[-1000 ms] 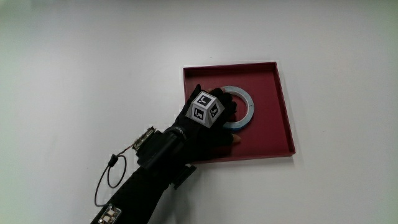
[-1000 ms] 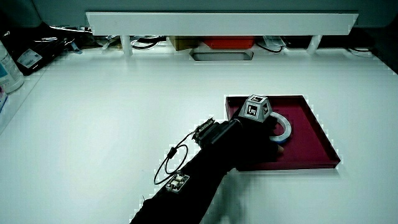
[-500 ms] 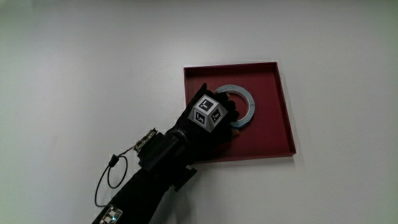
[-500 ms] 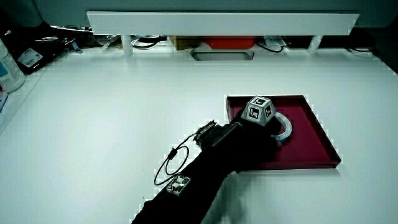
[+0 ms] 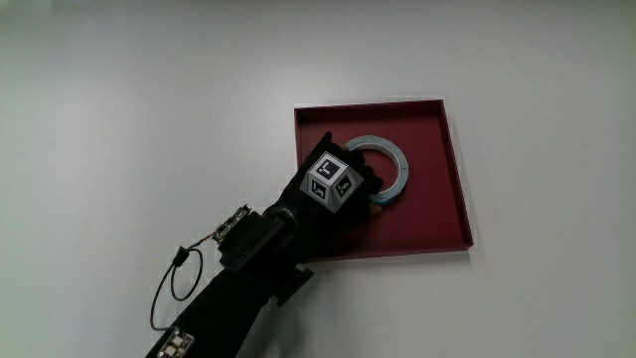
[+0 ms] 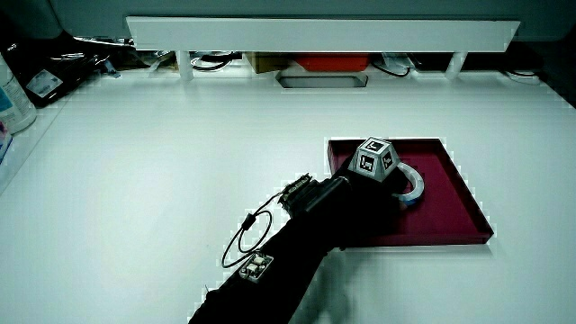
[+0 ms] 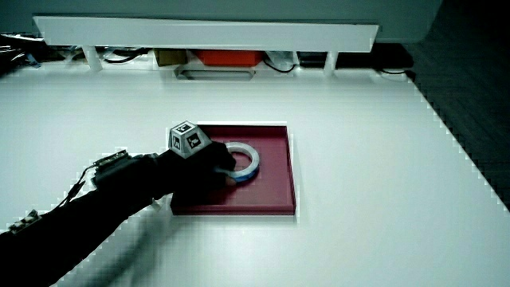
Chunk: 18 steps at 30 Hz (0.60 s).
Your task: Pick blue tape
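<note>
A blue tape roll (image 5: 397, 159) with a white inner face lies in a shallow red tray (image 5: 437, 214) on the white table. The hand (image 5: 369, 195) reaches into the tray from the edge nearest the person. Its fingers are curled on the part of the roll nearest the person, and they hide that part. A patterned cube (image 5: 331, 179) sits on the back of the hand. In both side views the roll (image 6: 413, 184) (image 7: 248, 156) looks slightly tilted in the tray (image 6: 450, 200) (image 7: 275, 185), with the hand (image 6: 397, 194) (image 7: 228, 172) gripping its edge.
A white low partition (image 6: 315, 31) (image 7: 199, 32) runs along the table's edge farthest from the person. A thin cable loop (image 5: 177, 288) hangs from the forearm. A pale bottle (image 6: 13, 90) stands at the table's side edge.
The hand has drawn back slightly toward the person, its fingers closing on the roll. The roll's nearer edge looks raised a little. The tray has not moved.
</note>
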Tool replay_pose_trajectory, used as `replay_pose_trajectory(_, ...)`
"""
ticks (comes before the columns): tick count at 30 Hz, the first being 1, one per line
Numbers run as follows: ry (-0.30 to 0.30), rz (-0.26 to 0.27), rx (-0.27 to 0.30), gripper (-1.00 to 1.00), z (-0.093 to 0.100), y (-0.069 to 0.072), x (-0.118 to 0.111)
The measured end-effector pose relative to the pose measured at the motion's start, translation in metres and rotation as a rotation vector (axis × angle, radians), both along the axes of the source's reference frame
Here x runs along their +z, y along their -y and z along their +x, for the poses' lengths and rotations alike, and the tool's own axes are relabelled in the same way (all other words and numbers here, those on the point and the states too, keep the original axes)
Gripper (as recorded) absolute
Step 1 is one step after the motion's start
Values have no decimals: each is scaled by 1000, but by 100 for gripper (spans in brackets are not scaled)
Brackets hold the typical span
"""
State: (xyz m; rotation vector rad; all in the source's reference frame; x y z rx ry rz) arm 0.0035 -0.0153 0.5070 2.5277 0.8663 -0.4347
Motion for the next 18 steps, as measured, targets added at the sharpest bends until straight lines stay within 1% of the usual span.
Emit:
replay_pose_trajectory(1,-3,8,6,100,0,0,0)
replay_pose_trajectory(2,1,15,2,100,-1,0,-7)
replay_pose_trajectory(3,1,20,8,100,-1,0,-7)
replay_pose_trajectory(4,-11,10,6,100,-2,1,-4)
replay_pose_trajectory(5,-9,14,0,100,-2,1,-10)
replay_pose_trajectory(6,-8,25,8,100,-2,0,-11)
replay_pose_trajectory(7,-13,15,4,100,-2,0,-11)
replay_pose_trajectory(8,-12,39,10,100,-2,0,-19)
replay_pose_trajectory(9,-20,40,18,100,-3,0,-22)
replay_pose_trajectory(10,-29,36,12,100,-4,0,-25)
replay_pose_trajectory(11,-31,51,14,100,-5,0,-28)
replay_pose_trajectory(13,-45,72,25,100,-6,-1,-41)
replay_pose_trajectory(14,-56,66,23,100,-7,-1,-46)
replay_pose_trajectory(15,-51,78,32,100,-8,-1,-52)
replay_pose_trajectory(18,-66,114,45,100,-11,-1,-72)
